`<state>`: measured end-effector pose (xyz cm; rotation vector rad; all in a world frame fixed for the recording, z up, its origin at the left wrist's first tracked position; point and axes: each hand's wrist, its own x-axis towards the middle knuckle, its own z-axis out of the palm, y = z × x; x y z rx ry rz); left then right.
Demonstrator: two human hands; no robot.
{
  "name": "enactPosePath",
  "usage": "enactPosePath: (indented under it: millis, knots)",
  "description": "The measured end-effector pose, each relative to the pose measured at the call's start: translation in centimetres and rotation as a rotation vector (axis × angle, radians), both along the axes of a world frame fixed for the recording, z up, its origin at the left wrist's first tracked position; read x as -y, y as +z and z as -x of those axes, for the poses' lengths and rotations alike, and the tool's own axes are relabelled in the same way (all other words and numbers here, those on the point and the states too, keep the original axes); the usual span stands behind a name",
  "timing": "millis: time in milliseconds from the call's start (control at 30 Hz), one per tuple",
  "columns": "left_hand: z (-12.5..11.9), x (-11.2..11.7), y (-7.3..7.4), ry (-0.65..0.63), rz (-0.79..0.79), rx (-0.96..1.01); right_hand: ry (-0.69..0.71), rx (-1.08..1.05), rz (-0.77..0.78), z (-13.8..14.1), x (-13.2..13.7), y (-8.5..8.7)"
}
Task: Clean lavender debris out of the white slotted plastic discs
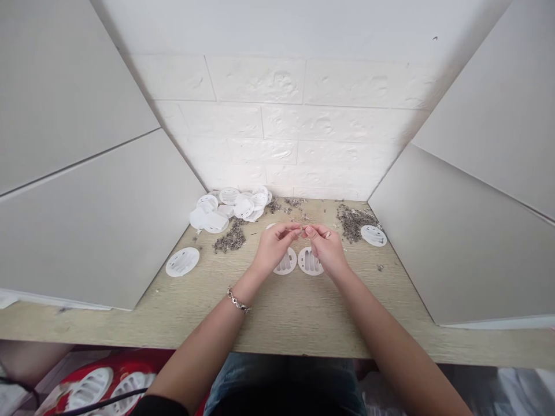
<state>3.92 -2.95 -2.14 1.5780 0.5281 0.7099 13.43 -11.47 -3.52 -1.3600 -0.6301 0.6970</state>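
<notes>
My left hand (280, 241) and my right hand (321, 244) meet above the middle of the table, thumbs and index fingers pinched together. Something tiny is between the fingertips, too small to name. Below them lie two round white slotted vent covers, the left one (286, 263) and the right one (309, 261), side by side and partly hidden by my hands. Behind my left fingers the edge of another white piece peeks out. A heap of small grey metal parts (353, 222) lies beyond my right hand, and a second heap (230, 237) is beyond my left.
White round covers (217, 221) are piled at the back left. Single covers lie at the left (182, 262) and right (373, 236). Grey panels (108, 219) stand on both sides, a white brick-pattern wall (277, 121) behind. A red container (143, 358) with covers sits below the table edge.
</notes>
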Motion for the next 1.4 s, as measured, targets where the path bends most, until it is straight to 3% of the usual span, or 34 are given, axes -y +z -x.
enactPosePath:
  millis: [67,167,467,767,1067,1267,1400]
  knots:
    - [0.3,-0.1,0.1,-0.001,-0.243,-0.048,0.043,-0.091,-0.013,-0.1,0.1,0.3]
    - [0.4,-0.2,0.0,-0.009,-0.485,-0.082,0.086,-0.144,-0.017,-0.1,0.3,0.6]
    - [0.6,-1.0,-0.4,-0.02,-0.924,-0.013,0.16,-0.163,0.074,-0.3,0.6,1.4]
    - [0.5,-0.8,-0.9,-0.002,-1.139,-0.047,0.185,-0.163,0.13,-0.8,0.8,1.2]
    - [0.5,-0.7,-1.3,0.047,-1.14,-0.059,0.188,-0.306,0.092,-0.1,0.5,0.8]
    - [0.5,-0.8,-1.1,0.107,-1.29,-0.106,0.239,-0.341,0.128,-0.2,0.5,0.3]
    - [0.5,-1.0,-1.0,0.077,-1.385,-0.053,0.205,-0.368,0.17,-0.2,0.6,0.7]
